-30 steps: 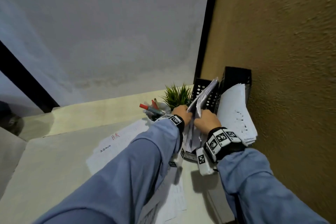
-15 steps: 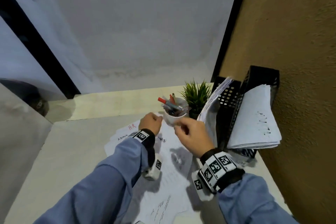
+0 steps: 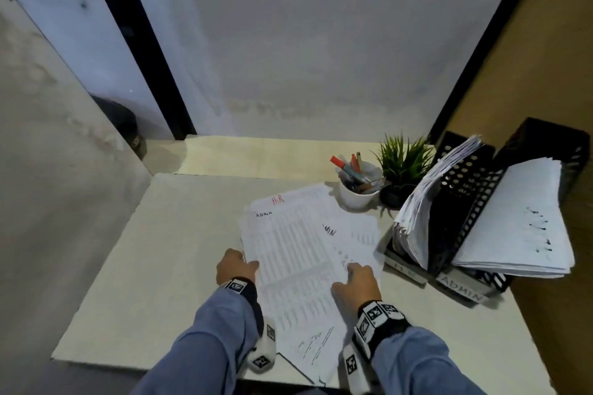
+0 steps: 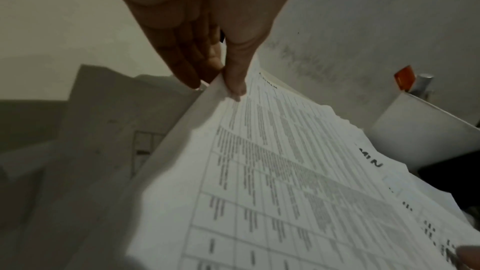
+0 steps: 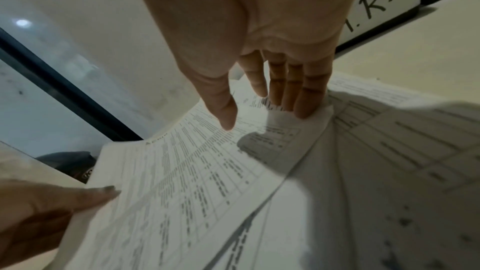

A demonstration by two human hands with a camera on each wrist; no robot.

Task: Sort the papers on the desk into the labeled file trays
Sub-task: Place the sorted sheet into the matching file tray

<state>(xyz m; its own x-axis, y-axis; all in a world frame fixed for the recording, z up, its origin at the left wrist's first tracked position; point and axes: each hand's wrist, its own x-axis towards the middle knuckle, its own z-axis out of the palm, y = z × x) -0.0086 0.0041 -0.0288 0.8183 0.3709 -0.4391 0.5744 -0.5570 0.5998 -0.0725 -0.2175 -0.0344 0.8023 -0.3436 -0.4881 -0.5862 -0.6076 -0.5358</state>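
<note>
- Fingers first: our left hand [image 4: 207, 34] pinches the left edge of the top sheet [image 3: 288, 253], thumb on the printed face and the other fingers tucked under it, as the left wrist view shows. Our right hand [image 5: 259, 44] lies nearly flat, with straight fingers [image 5: 309, 100] pressing the overlapping sheets at the pile's right side and the thumb hanging free above the print.
- Loose papers [image 3: 353, 234] lie fanned across the desk [image 3: 160, 250], at about 12 o'clock from our hands. Handwritten headings read "ADMIN" on two sheets and "H.R" in red on one behind.
- Both file trays sit at roughly 2 o'clock: the H.R tray [image 3: 406, 268] nearer us, the ADMIN tray [image 3: 462, 290] beside it, each already stuffed with leaning paper.
- We judge the main risk to be misfiling: the top sheet's heading is partly hidden, so it could go into the wrong tray.
- We could lift two sheets at once, since the edges overlap closely under our left thumb.
- Dragging the pile toward 1 o'clock could knock the pen cup [image 3: 359, 192] or the small plant [image 3: 401, 167], which stand just beyond the papers.
- Overfull trays could spill forward when we push another sheet in.
- Papers overhanging the near desk edge at 6 o'clock could slide off if our right hand lets go.
</note>
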